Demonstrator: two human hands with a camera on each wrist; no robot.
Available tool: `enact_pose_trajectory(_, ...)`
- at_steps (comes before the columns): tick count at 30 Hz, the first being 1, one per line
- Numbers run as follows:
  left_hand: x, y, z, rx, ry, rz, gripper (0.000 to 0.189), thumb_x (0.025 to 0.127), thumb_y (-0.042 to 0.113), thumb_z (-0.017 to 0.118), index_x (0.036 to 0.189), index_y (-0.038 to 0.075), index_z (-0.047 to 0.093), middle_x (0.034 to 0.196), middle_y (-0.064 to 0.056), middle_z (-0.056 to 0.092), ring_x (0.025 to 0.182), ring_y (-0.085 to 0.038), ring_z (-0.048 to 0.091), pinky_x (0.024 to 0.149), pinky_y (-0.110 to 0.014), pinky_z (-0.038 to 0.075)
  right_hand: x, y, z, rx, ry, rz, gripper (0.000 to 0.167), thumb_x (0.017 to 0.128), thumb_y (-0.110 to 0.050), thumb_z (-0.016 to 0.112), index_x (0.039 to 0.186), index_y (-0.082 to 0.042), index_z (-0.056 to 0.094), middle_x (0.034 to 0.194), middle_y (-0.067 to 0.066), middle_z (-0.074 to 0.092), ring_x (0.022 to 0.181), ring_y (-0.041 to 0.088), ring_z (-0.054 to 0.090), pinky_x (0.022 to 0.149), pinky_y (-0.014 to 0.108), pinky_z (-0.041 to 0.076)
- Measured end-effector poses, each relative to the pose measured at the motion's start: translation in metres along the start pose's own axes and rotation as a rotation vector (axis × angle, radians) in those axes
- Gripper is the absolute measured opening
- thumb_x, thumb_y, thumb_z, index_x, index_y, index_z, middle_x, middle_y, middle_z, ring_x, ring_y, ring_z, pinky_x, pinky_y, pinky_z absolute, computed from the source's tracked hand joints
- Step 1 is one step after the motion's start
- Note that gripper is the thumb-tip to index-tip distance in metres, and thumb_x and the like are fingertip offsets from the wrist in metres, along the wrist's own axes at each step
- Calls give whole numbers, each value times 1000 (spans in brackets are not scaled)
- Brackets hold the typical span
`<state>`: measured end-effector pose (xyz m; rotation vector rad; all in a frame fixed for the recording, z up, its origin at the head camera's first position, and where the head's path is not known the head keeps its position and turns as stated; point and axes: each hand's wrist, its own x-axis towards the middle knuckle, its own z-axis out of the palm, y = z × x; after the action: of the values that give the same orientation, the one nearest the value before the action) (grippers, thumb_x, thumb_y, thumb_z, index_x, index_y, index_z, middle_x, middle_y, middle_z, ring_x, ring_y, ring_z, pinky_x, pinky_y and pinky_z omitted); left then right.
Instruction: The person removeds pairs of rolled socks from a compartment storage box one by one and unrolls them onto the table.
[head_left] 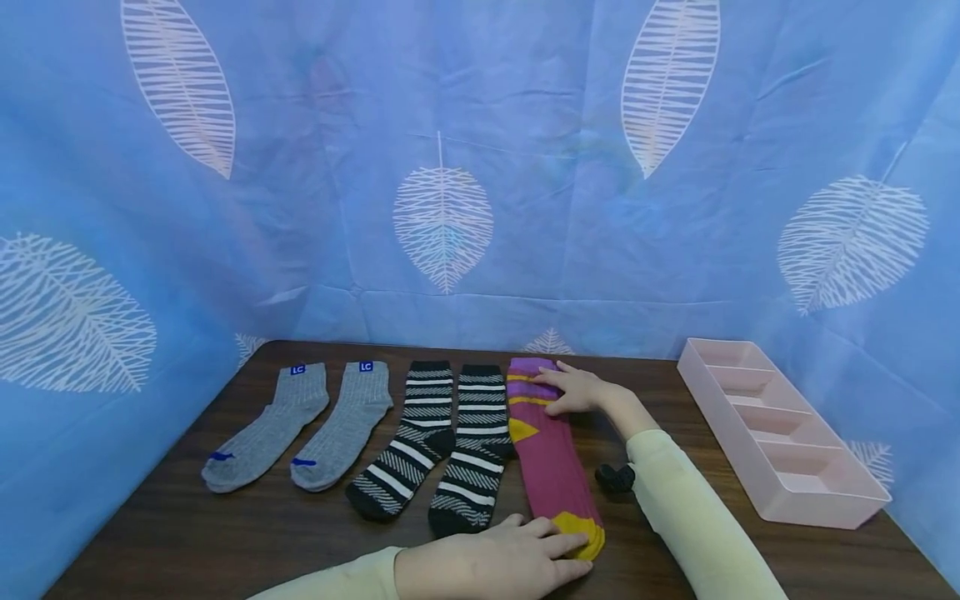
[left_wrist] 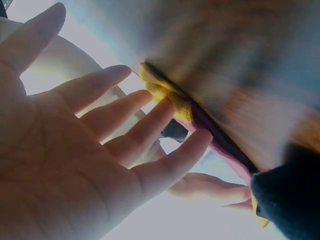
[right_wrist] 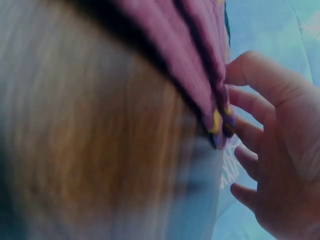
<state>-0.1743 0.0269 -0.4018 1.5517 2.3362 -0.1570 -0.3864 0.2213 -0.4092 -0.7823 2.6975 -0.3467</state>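
A magenta sock [head_left: 551, 454] with yellow heel and toe and a purple striped cuff lies lengthwise on the dark wooden table; it looks layered in the right wrist view. My left hand [head_left: 495, 560] touches its yellow toe [head_left: 581, 533] with spread fingers, which the left wrist view also shows extended. At the purple cuff [head_left: 531, 379], my right hand [head_left: 581, 390] rests its fingers on the fabric. Just left of this sock lie two black-and-white striped socks, one [head_left: 480, 442] beside it and another [head_left: 412, 442] farther left.
Two grey socks, one [head_left: 348, 429] nearer and one [head_left: 273, 429] at the far left, lie flat with blue labels. A pale pink divided box [head_left: 720, 417] stands along the right side. A small black object [head_left: 615, 478] is by the right sleeve. Behind hangs a blue leaf-patterned cloth [head_left: 525, 250].
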Motion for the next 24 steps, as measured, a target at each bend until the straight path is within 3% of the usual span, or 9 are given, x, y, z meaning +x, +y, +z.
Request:
enact_pose_trajectory(5,10,-7,15,-33,26,80,56,101,41,47,153,34,28,161,13,21,144,-7,28,107,-38,43,-7,10,-1,14,-2,-14,74,85,-41,61,150,-14,39,160,18,25,149,46,10,111,72,17)
enact_pose_trajectory(9,10,-8,15,-72,51,130,54,102,37,46,153,35,28,161,12,23,146,-8,25,109,-39,41,-12,15,-1,36,11,-29,72,86,-41,61,149,-13,41,159,19,26,148,48,11,110,73,17)
enact_pose_trajectory(18,-11,-8,-11,-47,93,17,57,97,49,52,150,37,34,160,10,26,148,-15,25,111,-43,38,-15,32,2,135,123,-79,70,93,-42,61,147,-3,41,154,30,29,144,55,12,110,71,19)
enact_pose_trajectory(24,-15,-13,-11,-63,18,-10,54,97,46,55,147,41,39,161,10,23,149,-16,24,110,-46,39,-6,38,4,169,112,-109,70,96,-44,57,149,-2,38,155,31,26,144,55,10,113,69,15)
